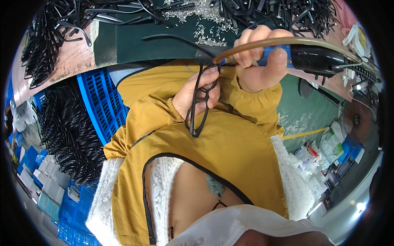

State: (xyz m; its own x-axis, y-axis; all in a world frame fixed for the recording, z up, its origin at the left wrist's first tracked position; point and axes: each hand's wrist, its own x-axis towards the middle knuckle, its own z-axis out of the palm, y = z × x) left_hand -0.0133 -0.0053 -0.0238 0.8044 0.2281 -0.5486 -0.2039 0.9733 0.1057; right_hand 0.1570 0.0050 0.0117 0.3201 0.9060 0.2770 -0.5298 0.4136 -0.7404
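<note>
My left hand (186,97) is closed around a black eyeglass frame (192,128), held with its rims hanging down over my lap. One thin temple arm (174,37) reaches out from it to the upper left, above the bench edge. My right hand (262,74) grips a blue and black powered screwdriver (314,59) lying sideways, thumb on its blue part. The screwdriver's tip is at the top of the frame, by the hinge; the exact contact is too small to tell. A brownish tube (287,40) runs along the tool, partly in front of my fingers.
Small silver screw-like pieces (197,14) lie scattered on the dark green bench mat (135,45). Black temple arms (271,18) are heaped behind and at far left. Below left stand a blue plastic crate (98,102) and a big pile of black eyewear parts (74,135). A fan (357,119) stands at right.
</note>
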